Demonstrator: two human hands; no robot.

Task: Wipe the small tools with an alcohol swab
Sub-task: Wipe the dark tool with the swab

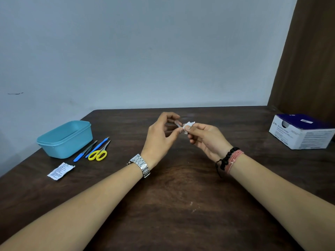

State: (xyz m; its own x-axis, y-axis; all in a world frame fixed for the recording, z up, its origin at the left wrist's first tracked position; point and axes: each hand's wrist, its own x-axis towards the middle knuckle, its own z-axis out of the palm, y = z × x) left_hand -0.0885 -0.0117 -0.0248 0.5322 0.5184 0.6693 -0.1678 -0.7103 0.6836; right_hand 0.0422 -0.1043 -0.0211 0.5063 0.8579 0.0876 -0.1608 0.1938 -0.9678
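We hold a small metal tool (pixel 176 123) above the table (pixel 181 187), our left hand (pixel 161 136) pinching it while our right hand (pixel 204 136) pinches the alcohol swab (pixel 187 126) round its tip. By the blue tub (pixel 66 139) lie scissors (pixel 99 153), tweezers (pixel 90 148) and two blue-handled tools (pixel 98 147); whether they are already wiped, we cannot tell.
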